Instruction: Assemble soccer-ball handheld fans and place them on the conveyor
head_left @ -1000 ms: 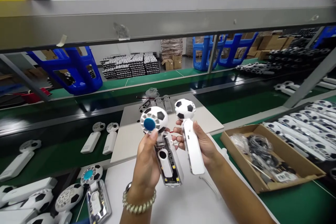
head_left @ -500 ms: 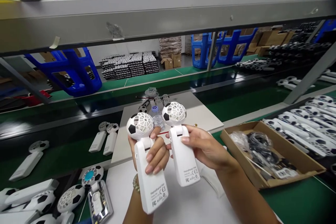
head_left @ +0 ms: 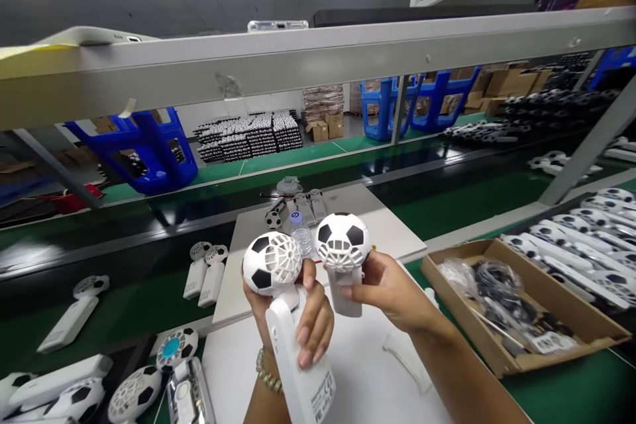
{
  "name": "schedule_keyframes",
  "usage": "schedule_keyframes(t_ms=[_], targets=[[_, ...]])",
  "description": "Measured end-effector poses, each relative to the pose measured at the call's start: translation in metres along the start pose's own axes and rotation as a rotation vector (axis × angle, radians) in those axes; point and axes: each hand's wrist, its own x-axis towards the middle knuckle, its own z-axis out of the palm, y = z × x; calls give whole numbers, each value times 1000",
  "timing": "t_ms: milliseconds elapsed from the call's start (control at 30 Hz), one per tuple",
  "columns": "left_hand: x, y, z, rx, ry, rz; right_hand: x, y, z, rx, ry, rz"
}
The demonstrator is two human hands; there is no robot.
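Note:
Two white handheld fans with football-patterned heads are held up over the white work surface. My left hand point(head_left: 311, 324) is closed around the neck of the left handheld fan point(head_left: 281, 265), its printed handle slanting down toward me. Between thumb and fingers, my right hand point(head_left: 382, 288) grips the right handheld fan point(head_left: 342, 242) by its handle, which tilts away so that it looks short. The two heads are close together but apart. Behind them a small clear bottle point(head_left: 301, 233) with a blue-marked cap stands on a pale board point(head_left: 392, 225).
A cardboard box point(head_left: 561, 361) with cables and plastic bags sits at right, beside rows of football fans point(head_left: 586, 252). More fans point(head_left: 64, 384) and a clear-cased device point(head_left: 189, 391) lie at lower left. A metal shelf beam point(head_left: 348, 56) crosses above.
Both fans have been tilted, the right one most, so its football head faces me and its printed label is out of sight. The camera view has tipped upward.

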Motion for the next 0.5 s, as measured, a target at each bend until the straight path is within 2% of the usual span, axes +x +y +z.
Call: schedule_keyframes(t_ms=[267, 400, 500], targets=[[-3, -1, 5, -1, 55, 7, 2, 2, 3, -152, 16, -130], [-4, -1, 4, -13, 0, 9, 3, 5, 3, -307, 81, -298], [-6, -1, 6, -11, -23, 20, 7, 8, -7, -368, 208, -372]])
